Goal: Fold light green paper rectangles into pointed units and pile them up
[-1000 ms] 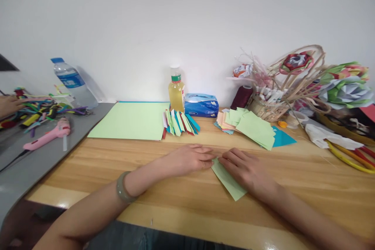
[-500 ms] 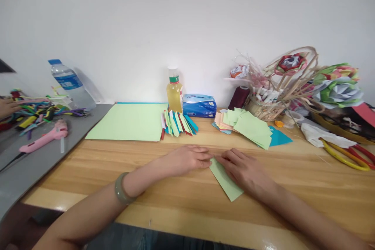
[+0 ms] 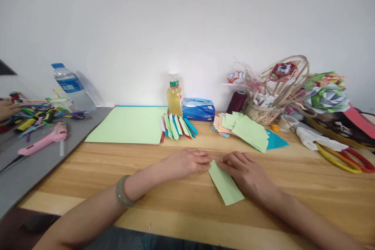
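A narrow light green piece of paper (image 3: 225,184) lies slantwise on the wooden table between my hands, its near end toward me. My left hand (image 3: 191,164), with a jade-coloured bangle on the wrist, has its fingertips closed together at the paper's far left corner. On the other side, my right hand (image 3: 241,170) has its thumb and bent fingers at the far right edge of the same paper. The fingers hide part of that far end.
Behind are large green sheets (image 3: 129,125), folded paper strips (image 3: 179,126), a yellow drink bottle (image 3: 175,99), a tissue pack (image 3: 199,109) and green paper pieces (image 3: 250,133). Paper flowers (image 3: 326,95) and scissors handles (image 3: 340,160) are right; a pink glue gun (image 3: 43,142) and another person's hand (image 3: 8,108) are left.
The view has shifted slightly. My right hand has drawn a little away from my left, and more of the green paper's face shows between them.
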Demonstrator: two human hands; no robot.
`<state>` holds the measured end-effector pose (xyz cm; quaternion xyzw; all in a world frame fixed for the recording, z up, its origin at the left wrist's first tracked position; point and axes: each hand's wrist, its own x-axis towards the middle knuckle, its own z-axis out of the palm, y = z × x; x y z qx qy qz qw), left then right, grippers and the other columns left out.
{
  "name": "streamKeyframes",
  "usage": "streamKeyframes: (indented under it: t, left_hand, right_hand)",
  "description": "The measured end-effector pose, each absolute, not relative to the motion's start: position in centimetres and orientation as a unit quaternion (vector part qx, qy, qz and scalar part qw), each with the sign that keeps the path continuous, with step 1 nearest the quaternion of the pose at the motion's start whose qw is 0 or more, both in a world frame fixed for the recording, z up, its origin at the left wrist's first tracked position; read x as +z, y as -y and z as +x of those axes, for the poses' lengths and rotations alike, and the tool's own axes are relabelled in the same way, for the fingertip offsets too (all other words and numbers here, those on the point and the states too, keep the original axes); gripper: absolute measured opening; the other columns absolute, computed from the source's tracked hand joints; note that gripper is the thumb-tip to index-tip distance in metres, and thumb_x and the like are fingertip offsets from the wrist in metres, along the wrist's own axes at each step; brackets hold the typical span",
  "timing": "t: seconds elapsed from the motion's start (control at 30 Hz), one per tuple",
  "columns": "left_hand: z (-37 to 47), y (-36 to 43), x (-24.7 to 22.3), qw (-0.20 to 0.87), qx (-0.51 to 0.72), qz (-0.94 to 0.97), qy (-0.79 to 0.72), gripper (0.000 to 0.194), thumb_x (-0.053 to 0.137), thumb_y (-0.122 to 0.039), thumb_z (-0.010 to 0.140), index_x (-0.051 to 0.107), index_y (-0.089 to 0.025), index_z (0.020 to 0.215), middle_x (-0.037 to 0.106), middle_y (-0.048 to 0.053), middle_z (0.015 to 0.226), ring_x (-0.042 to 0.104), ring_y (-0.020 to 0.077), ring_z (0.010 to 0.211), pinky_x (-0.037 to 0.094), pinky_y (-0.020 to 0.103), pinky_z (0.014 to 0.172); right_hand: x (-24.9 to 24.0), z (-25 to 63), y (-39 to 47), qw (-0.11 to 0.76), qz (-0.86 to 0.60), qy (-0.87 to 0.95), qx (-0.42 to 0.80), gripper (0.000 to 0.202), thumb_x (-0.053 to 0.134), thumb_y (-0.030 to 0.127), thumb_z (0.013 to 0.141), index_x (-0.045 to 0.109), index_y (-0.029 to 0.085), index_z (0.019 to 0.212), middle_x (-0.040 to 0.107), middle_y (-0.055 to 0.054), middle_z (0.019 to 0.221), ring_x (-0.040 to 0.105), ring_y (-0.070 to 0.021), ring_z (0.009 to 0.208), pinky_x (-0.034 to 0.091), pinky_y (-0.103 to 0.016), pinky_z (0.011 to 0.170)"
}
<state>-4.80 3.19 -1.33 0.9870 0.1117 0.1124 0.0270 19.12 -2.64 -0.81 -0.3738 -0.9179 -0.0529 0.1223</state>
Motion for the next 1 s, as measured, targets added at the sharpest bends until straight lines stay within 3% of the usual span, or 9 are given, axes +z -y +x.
streamKeyframes:
  t: [0.27, 0.4, 0.5, 0.67, 0.77, 0.87, 1.0]
  left_hand:
    - [-5.0, -3.5, -1.5, 0.077, 0.126, 0.984, -0.102, 0.032, 0.038, -0.011, 0.092, 0.058, -0.013, 0.116, 0.054, 0.007, 0.128, 0.043, 0.0202, 0.125, 0.035, 0.033, 0.105]
    - [-5.0, -4.3, -1.1, 0.147, 0.112, 0.978, -0.095, 0.036, 0.039, -0.005, 0.089, 0.058, -0.018, 0.117, 0.052, 0.004, 0.13, 0.043, 0.0156, 0.125, 0.034, 0.028, 0.106]
    - [-4.9, -5.2, -1.0, 0.157, 0.094, 0.979, -0.085, 0.042, 0.039, 0.0, 0.086, 0.058, -0.02, 0.116, 0.053, 0.001, 0.129, 0.045, 0.0127, 0.123, 0.035, 0.025, 0.105]
    - [-4.5, -5.1, -0.7, 0.067, 0.153, 0.978, -0.128, 0.04, 0.039, -0.002, 0.086, 0.055, -0.019, 0.119, 0.056, 0.002, 0.126, 0.049, 0.0158, 0.118, 0.039, 0.032, 0.101]
    - [-4.4, -3.3, -0.2, 0.015, 0.231, 0.964, -0.133, 0.027, 0.039, -0.01, 0.09, 0.06, -0.015, 0.107, 0.065, 0.006, 0.108, 0.054, 0.0178, 0.105, 0.044, 0.034, 0.092]
    - [-4.5, -1.0, 0.0, -0.019, 0.229, 0.962, -0.15, 0.024, 0.04, -0.016, 0.092, 0.063, -0.013, 0.086, 0.066, 0.006, 0.087, 0.055, 0.0173, 0.091, 0.047, 0.031, 0.081]
    - [-4.9, 0.7, -0.5, -0.086, 0.171, 0.969, -0.154, 0.021, 0.04, -0.014, 0.092, 0.061, -0.012, 0.093, 0.063, 0.007, 0.09, 0.054, 0.0187, 0.089, 0.046, 0.033, 0.079]
  right_hand:
    - [0.2, 21.2, 4.2, 0.15, -0.392, 0.907, 0.006, 0.028, 0.04, 0.012, 0.088, 0.061, 0.021, 0.104, 0.059, -0.009, 0.095, 0.055, -0.0204, 0.088, 0.047, -0.035, 0.075]
    - [0.7, 21.6, 5.5, 0.171, -0.414, 0.89, 0.09, 0.023, 0.041, 0.012, 0.085, 0.058, 0.019, 0.097, 0.055, -0.01, 0.105, 0.056, -0.0181, 0.093, 0.048, -0.029, 0.075]
    - [0.9, 21.0, 5.9, 0.158, -0.381, 0.903, 0.123, 0.02, 0.041, 0.013, 0.087, 0.058, 0.02, 0.093, 0.057, -0.008, 0.101, 0.056, -0.0156, 0.086, 0.048, -0.026, 0.071]
    - [0.6, 19.0, 5.3, 0.174, -0.352, 0.918, 0.055, 0.024, 0.038, 0.014, 0.091, 0.06, 0.018, 0.082, 0.061, -0.006, 0.085, 0.056, -0.0141, 0.074, 0.045, -0.025, 0.063]
    - [0.1, 18.0, 4.5, 0.178, -0.383, 0.906, 0.013, 0.024, 0.038, 0.015, 0.091, 0.06, 0.017, 0.082, 0.061, -0.007, 0.081, 0.056, -0.0157, 0.073, 0.044, -0.027, 0.063]
    - [-0.3, 17.3, 3.5, 0.169, -0.4, 0.901, 0.003, 0.023, 0.038, 0.014, 0.09, 0.06, 0.016, 0.082, 0.06, -0.007, 0.079, 0.056, -0.0171, 0.075, 0.045, -0.028, 0.066]
    - [-0.1, 16.9, 2.7, 0.16, -0.413, 0.896, 0.026, 0.021, 0.041, 0.015, 0.089, 0.059, 0.016, 0.079, 0.06, -0.006, 0.077, 0.055, -0.0171, 0.074, 0.045, -0.028, 0.065]
